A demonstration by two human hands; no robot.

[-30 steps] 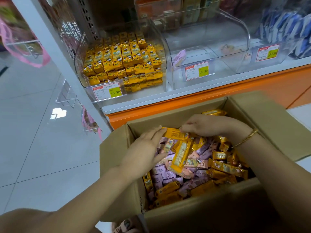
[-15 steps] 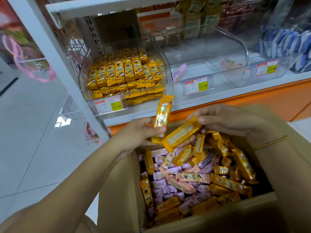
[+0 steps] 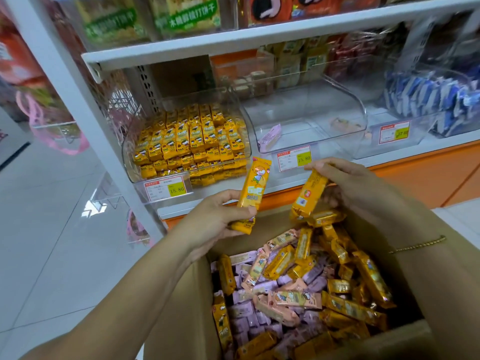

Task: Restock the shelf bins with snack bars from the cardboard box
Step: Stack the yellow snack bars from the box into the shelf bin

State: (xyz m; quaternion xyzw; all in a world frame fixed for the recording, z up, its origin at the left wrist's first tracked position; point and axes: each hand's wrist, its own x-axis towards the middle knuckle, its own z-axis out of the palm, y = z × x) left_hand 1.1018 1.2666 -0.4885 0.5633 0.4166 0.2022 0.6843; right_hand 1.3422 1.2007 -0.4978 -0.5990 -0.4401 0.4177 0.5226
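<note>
At the left, a clear bin [image 3: 127, 162] on the shelf [image 3: 441, 144] is sitting packed with rows of small yellow packets [image 3: 189, 136], with a price tag [image 3: 168, 189] clipped to its front. Just below it the left hand [image 3: 215, 219] is gripping a yellow snack bar [image 3: 255, 183] by its lower end, thumb across the wrapper, and the bar is standing nearly upright in front of the shelf edge. Next along, the middle bin [image 3: 311, 105] is holding little (one pink bar [image 3: 270, 137] is leaning in its left front corner). Below that bin the right hand [image 3: 355, 185] is pinching a second yellow bar [image 3: 309, 196] by its top, so it is hanging tilted over the cardboard box [image 3: 181, 302]. The box is lying open under both hands, filled with a loose jumble of yellow, pink and purple bars [image 3: 293, 297]. A thin bracelet [image 3: 418, 246] is showing on the right wrist. At the far right, another bin is holding blue packets [image 3: 428, 100].
</note>
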